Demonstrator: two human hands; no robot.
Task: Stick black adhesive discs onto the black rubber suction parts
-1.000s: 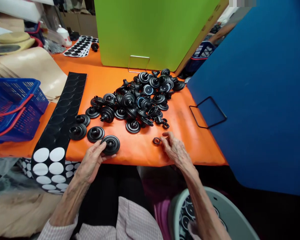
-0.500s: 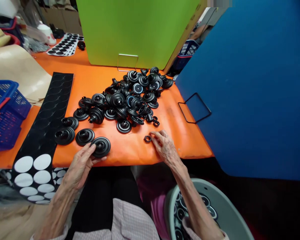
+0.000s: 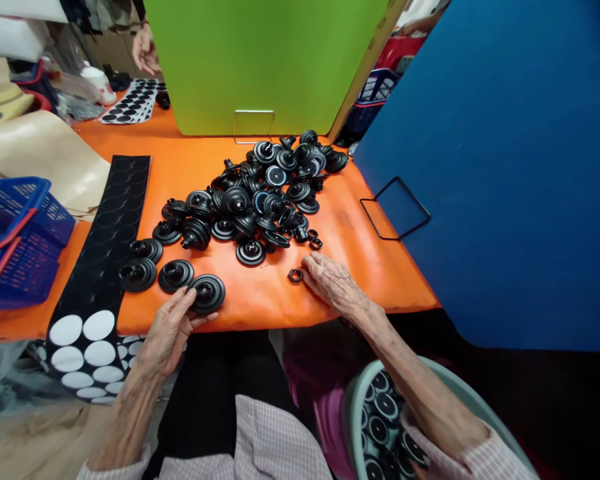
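Observation:
My left hand grips a black round stepped disc with a hub at the table's front edge, thumb on top and fingers underneath. My right hand rests on the orange table with its fingers curled together; whatever is in them is hidden. A black hex nut lies just left of those fingertips. Beyond it are a few more nuts at the edge of a heap of similar black discs. Several other discs stand hub-up left of the held one.
A strip of black round stickers hangs over the front edge. Left of it stands a blue basket. Green and blue panels rise behind and right. A grey tub holds discs below. Another person's hand shows far back.
My right hand's fingers have curled in more beside the nut. My left hand keeps its hold on the disc. Another person's hand has appeared at the back, and the view has shifted slightly.

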